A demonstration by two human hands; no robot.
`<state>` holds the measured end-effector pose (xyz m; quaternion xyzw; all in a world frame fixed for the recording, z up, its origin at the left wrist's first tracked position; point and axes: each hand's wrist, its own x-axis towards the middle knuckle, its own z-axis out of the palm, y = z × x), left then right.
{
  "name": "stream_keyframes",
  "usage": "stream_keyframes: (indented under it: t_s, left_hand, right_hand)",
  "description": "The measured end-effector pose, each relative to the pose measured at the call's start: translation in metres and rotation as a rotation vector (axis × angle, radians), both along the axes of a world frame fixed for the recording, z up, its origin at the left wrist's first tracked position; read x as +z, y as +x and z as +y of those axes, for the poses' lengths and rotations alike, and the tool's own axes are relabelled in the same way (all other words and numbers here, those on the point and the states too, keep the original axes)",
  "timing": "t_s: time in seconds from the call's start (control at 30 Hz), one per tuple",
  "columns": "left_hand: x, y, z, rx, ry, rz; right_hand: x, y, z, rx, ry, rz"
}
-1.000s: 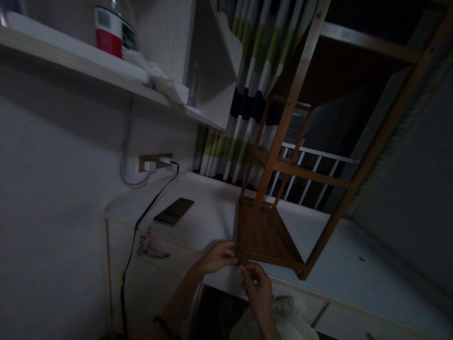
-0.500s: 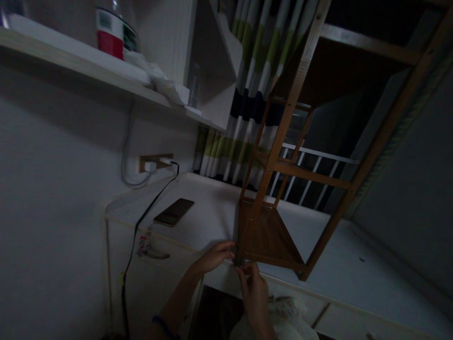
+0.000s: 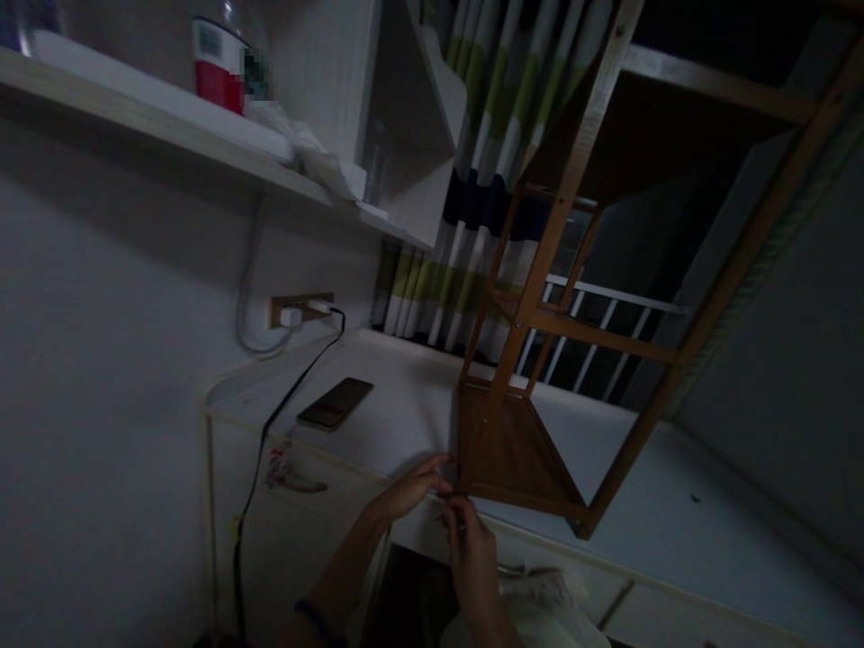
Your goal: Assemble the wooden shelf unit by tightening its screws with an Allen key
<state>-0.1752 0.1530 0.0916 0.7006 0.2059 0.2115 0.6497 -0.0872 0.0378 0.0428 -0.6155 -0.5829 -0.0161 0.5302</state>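
A brown wooden shelf rack (image 3: 519,450) stands on the white desktop, its near-left foot close to the front edge. My left hand (image 3: 409,495) is beside that foot, fingers apart and stretched toward it; whether they press on the wood is too dark to tell. Just below the same corner, my right hand (image 3: 471,549) is closed in a pinch. A small thin dark bit shows by its fingertips, too dim to name.
On the white desktop (image 3: 405,387), a phone (image 3: 336,402) lies to the left. A black cable (image 3: 290,393) runs from the wall socket (image 3: 301,310) over the desk edge. A white wall shelf (image 3: 202,135) hangs above. A pale bag (image 3: 540,603) sits below the desk edge.
My right hand has shifted slightly left, and the small dark bit now shows at its fingertips. My left hand stays beside the rack's foot. The view has shifted slightly.
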Motion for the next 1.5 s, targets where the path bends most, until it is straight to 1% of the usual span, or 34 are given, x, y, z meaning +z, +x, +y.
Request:
stream_keyframes:
  t_s: [0.3, 0.47, 0.53, 0.63, 0.73, 0.8, 0.87, 0.93, 1.0, 1.07, 1.2, 1.3, 1.37, 1.43, 1.5]
  left_hand:
    - [0.005, -0.001, -0.003, 0.026, -0.009, -0.025]
    - [0.002, 0.0, -0.001, 0.001, -0.048, -0.046]
    - [0.001, 0.0, 0.0, 0.007, -0.064, -0.052]
    - [0.0, 0.0, 0.001, -0.006, -0.045, -0.07]
    - [-0.001, -0.001, 0.001, -0.004, -0.037, -0.068]
    - [-0.002, -0.001, 0.002, -0.001, -0.042, -0.066]
    - [-0.005, 0.0, 0.004, -0.014, -0.052, -0.077]
    - [-0.008, 0.002, 0.006, -0.027, -0.067, -0.09]
    - [-0.011, 0.004, 0.008, -0.03, -0.077, -0.098]
    - [-0.012, 0.005, 0.009, -0.021, -0.081, -0.106]
    - [-0.006, 0.003, 0.006, -0.031, -0.085, -0.114]
    - [-0.001, 0.0, 0.002, -0.059, -0.081, -0.113]
    - [0.0, 0.0, 0.001, -0.032, -0.067, -0.099]
    - [-0.002, 0.002, 0.001, 0.008, -0.034, -0.081]
    - [-0.006, 0.004, 0.002, 0.006, -0.01, -0.082]
  right_hand:
    - [0.01, 0.001, -0.001, -0.017, -0.069, -0.081]
    - [0.019, -0.001, -0.004, -0.038, -0.093, -0.139]
    - [0.019, 0.0, -0.005, -0.05, -0.101, -0.172]
    - [0.015, 0.002, -0.003, -0.062, -0.106, -0.238]
    - [0.011, 0.005, -0.001, -0.106, -0.095, -0.321]
    - [0.011, 0.007, 0.0, -0.164, -0.074, -0.394]
    - [0.013, 0.007, 0.0, -0.23, -0.055, -0.459]
    - [0.016, 0.007, -0.001, -0.26, -0.04, -0.468]
    - [0.02, 0.006, -0.001, -0.228, -0.033, -0.414]
    - [0.023, 0.006, -0.002, -0.165, -0.039, -0.325]
    - [0.025, 0.007, -0.002, -0.079, -0.043, -0.135]
    - [0.025, 0.007, -0.001, -0.061, -0.036, 0.038]
    - [0.024, 0.008, -0.001, -0.057, -0.036, 0.151]
    - [0.021, 0.01, 0.0, -0.046, -0.044, 0.247]
    - [0.019, 0.012, 0.002, -0.018, -0.065, 0.342]
